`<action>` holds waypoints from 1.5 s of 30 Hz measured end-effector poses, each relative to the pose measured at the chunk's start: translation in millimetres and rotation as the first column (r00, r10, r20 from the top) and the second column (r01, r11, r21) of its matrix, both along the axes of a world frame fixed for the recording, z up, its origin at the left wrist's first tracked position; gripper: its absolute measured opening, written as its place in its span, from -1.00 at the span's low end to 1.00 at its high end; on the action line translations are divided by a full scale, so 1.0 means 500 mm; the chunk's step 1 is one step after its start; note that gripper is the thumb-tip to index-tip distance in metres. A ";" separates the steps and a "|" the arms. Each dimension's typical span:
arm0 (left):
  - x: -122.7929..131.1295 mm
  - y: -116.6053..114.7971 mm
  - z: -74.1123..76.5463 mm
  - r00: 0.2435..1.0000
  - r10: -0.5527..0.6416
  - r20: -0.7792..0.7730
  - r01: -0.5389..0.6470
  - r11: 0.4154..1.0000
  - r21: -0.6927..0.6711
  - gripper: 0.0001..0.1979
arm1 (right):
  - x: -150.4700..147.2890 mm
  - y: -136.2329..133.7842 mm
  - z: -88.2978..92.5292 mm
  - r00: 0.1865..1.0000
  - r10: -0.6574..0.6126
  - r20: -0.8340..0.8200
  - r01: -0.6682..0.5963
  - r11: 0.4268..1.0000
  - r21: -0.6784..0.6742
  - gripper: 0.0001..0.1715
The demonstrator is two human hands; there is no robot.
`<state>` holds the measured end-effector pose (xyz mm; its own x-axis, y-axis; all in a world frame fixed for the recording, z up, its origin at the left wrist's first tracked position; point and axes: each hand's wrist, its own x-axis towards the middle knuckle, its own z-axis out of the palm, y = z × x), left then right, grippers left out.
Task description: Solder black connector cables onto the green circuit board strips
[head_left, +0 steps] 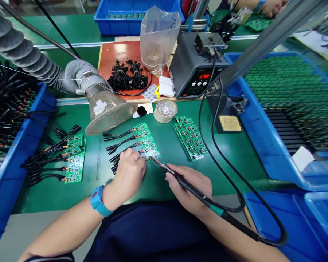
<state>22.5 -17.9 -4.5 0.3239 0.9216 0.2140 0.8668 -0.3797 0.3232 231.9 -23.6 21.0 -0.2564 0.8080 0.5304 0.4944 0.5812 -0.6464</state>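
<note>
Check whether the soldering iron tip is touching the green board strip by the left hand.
Touching: in the head view the soldering iron tip meets the near edge of the board strip, with no visible gap.

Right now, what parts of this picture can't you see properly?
- Head view: the left hand covers the wire ends it presses at the circuit board panel.
- The soldering iron tip's joint is too small to see.
- Parts in the left blue bin are blurred and cut off by the edge.
- The right hand hides the iron's grip.
</note>
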 end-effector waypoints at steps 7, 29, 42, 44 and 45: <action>-0.003 0.000 -0.002 1.000 -0.011 0.011 0.011 1.000 0.007 -0.75 | -0.003 0.007 0.001 0.999 0.028 -0.039 -0.029 0.999 -0.029 -0.81; -0.022 0.018 -0.008 0.986 -0.136 0.096 0.132 0.990 0.041 -0.71 | -0.008 0.012 -0.010 0.998 0.040 -0.056 -0.043 0.997 -0.066 -0.83; -0.018 0.023 -0.006 0.994 -0.103 0.038 0.102 0.994 0.026 -0.64 | -0.016 0.012 -0.009 0.998 0.047 -0.042 -0.049 0.998 -0.050 -0.80; -0.018 0.022 -0.005 0.994 -0.103 0.046 0.102 0.994 0.026 -0.63 | -0.016 0.012 -0.007 0.998 0.045 -0.042 -0.047 0.998 -0.044 -0.80; -0.018 0.022 -0.005 0.993 -0.103 0.052 0.102 0.994 0.027 -0.63 | -0.016 0.012 -0.007 0.998 0.045 -0.040 -0.047 0.998 -0.043 -0.79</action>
